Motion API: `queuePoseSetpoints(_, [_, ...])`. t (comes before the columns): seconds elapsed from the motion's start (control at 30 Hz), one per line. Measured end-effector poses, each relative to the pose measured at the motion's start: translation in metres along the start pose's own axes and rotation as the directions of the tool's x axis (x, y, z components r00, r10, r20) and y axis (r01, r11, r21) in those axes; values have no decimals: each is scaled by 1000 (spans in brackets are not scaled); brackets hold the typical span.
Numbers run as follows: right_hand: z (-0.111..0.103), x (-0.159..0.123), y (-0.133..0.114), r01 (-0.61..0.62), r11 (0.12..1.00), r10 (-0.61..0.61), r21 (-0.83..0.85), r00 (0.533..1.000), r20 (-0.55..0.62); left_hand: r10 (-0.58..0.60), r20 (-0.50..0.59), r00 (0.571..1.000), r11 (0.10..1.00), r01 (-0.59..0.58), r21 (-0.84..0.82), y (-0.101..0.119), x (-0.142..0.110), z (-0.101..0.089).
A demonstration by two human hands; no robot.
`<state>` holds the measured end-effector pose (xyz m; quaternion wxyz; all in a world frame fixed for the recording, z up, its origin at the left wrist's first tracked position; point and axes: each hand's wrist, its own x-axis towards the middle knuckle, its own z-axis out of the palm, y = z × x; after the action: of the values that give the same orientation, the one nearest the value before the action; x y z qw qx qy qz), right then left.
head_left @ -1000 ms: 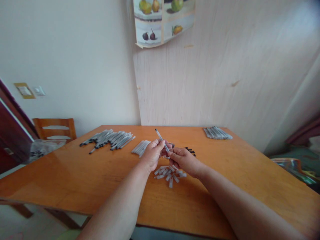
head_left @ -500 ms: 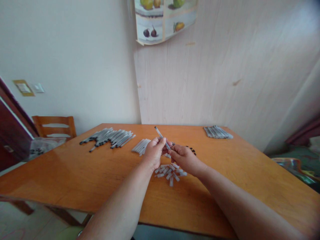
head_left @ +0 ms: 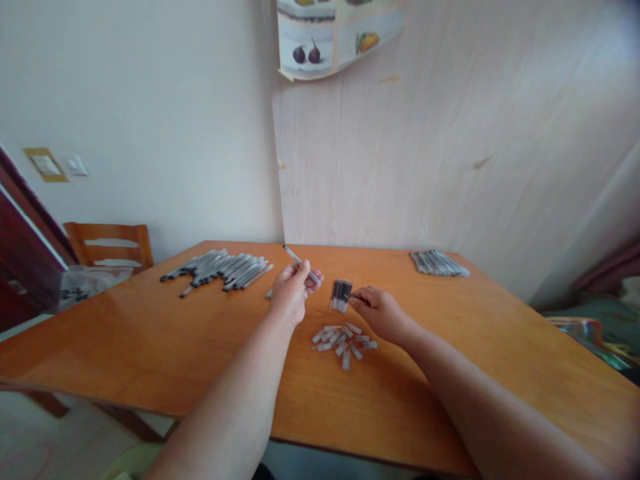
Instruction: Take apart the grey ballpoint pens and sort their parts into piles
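Note:
My left hand (head_left: 293, 290) is closed around a slim translucent pen (head_left: 296, 255), tilted with its dark end up and to the left. My right hand (head_left: 377, 310) is closed in a pinch at the right side of a small row of dark pen parts with pale ends (head_left: 340, 295). Whatever lies between its fingertips is too small to make out. Nearer me, on the table, are loose whitish pen caps (head_left: 346, 360) in a scattered heap. Behind my left hand, other pen pieces are mostly hidden.
Many pens with dark ends (head_left: 220, 268) lie in a spread pile at the table's left. A neat row of pens (head_left: 440, 263) lies at the back right. A wooden chair (head_left: 110, 245) and a clear bag (head_left: 93, 283) stand beyond the left edge of the table (head_left: 125, 347).
My hands have moved apart. My left hand carried the pen left, and my right hand came off it to the dark pen parts, which now show. The view tilted slightly down.

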<state>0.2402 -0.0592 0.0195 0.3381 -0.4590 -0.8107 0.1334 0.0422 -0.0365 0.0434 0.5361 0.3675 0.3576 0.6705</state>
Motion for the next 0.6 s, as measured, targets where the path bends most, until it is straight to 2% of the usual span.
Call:
queuePoseSetpoints(0.1, [-4,0,9,-24,996,27,-84,999,35,-15,-13,1000,1000,15,11,-1,2,-2])
queuePoseSetpoints(0.27, [-4,-2,19,-181,973,200,-141,970,140,-22,-16,1000,997,24,68,-2,5,-4])
queuePoseSetpoints(0.47, [-4,-2,24,-152,961,210,-232,945,250,-39,-7,999,990,40,134,-5,3,-3])
queuePoseSetpoints(0.6, [-5,-2,21,-146,966,210,-215,927,312,-54,11,998,983,51,177,-5,2,-3])
